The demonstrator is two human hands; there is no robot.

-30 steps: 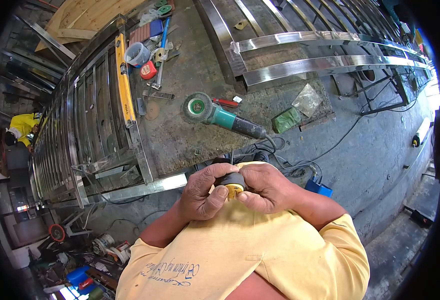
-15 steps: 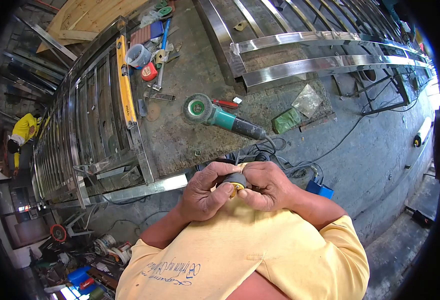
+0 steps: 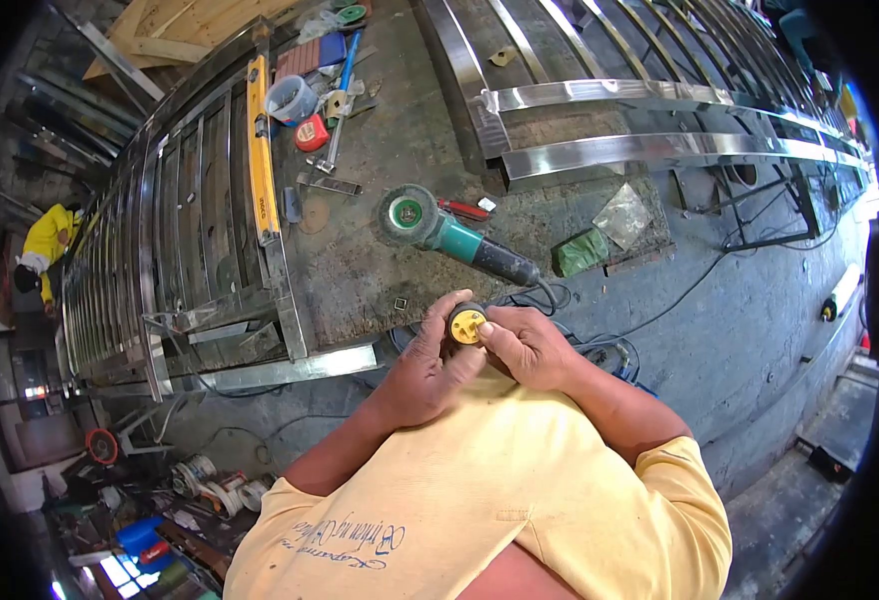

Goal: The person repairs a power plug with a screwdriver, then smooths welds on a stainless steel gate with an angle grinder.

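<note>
Just in front of my chest is an electrical plug (image 3: 465, 322) with a black body and a yellow face that is turned up toward me, its prongs showing. My left hand (image 3: 428, 362) cups the plug's left side; its fingers run behind it, and its thumb is blurred below the yellow face. My right hand (image 3: 530, 345) grips the plug from the right, with the thumb tip on the edge of the face. Beyond my hands an angle grinder (image 3: 457, 243) with a green body lies on the worn bench (image 3: 350, 290), its cord trailing toward my hands.
Shiny metal grille frames (image 3: 620, 150) lie at right and left. A yellow spirit level (image 3: 262, 150), a red tape measure (image 3: 312, 133), a hammer (image 3: 344, 95) and a plastic tub (image 3: 291, 100) rest on the bench. Cables cross the floor. A person in yellow (image 3: 52, 235) bends at far left.
The plug has turned so its yellow face points up at me. My left thumb has come off the face and moved down. The view has shifted slightly.
</note>
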